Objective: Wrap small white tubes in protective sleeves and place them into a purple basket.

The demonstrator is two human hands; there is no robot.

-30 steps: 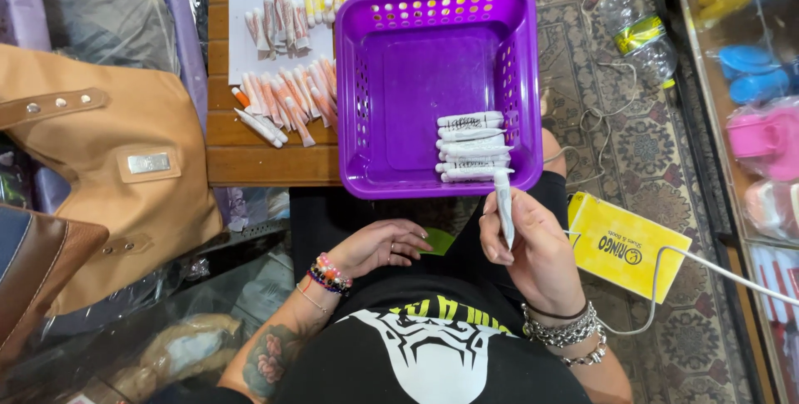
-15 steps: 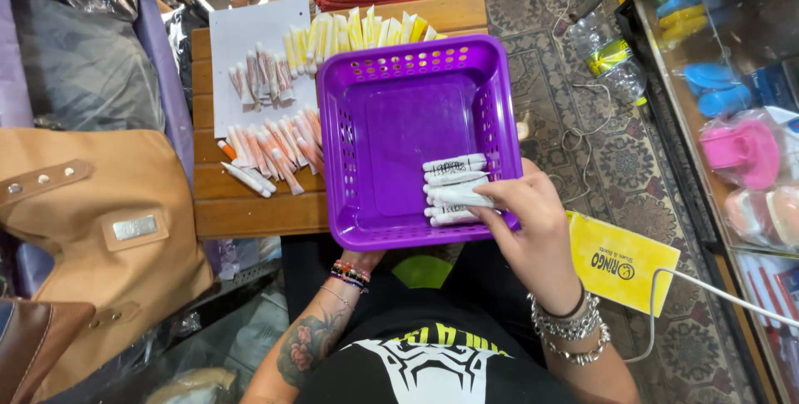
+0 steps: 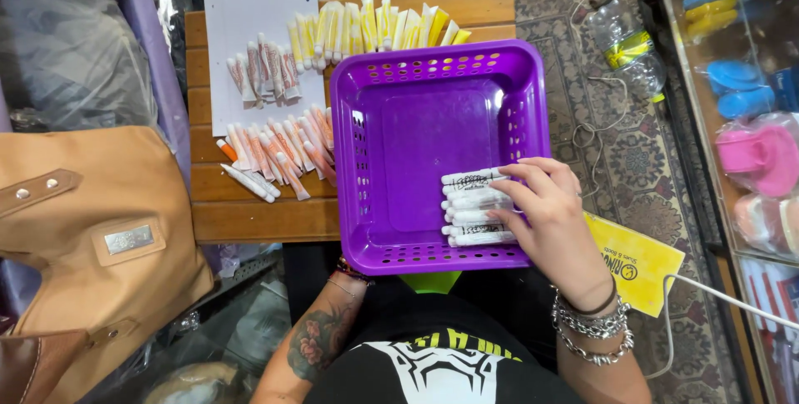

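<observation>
- Step in hand, as we judge it: laying small white tubes (image 3: 476,207) into a neat row inside the purple basket (image 3: 433,104). The row sits at the basket's near right side, tubes lying crosswise and stacked edge to edge.
- Our right hand (image 3: 553,221) reaches over the basket's right wall and rests on the row. Its fingers (image 3: 520,173) are loosely curled, tips touching the tube ends; we see no clear pinch on any single tube, more a press or nudge to square them.
- Our left hand is hidden under the basket's near edge; only the wrist with beaded bracelets (image 3: 349,272) shows. We cannot tell how those fingers sit; it looks to be propping the basket from below.
- The basket overhangs the near edge of the wooden desk (image 3: 250,221), partly over our lap.
- On the desk left of the basket: orange-tinted tubes (image 3: 283,150), pink-grey tubes (image 3: 262,71) on a white sheet (image 3: 250,13), and yellow tubes (image 3: 374,25) along the far edge.
- Next move, by our reckoning: lift the right hand clear without disturbing the row, then reach across to the desk for another tube.
</observation>
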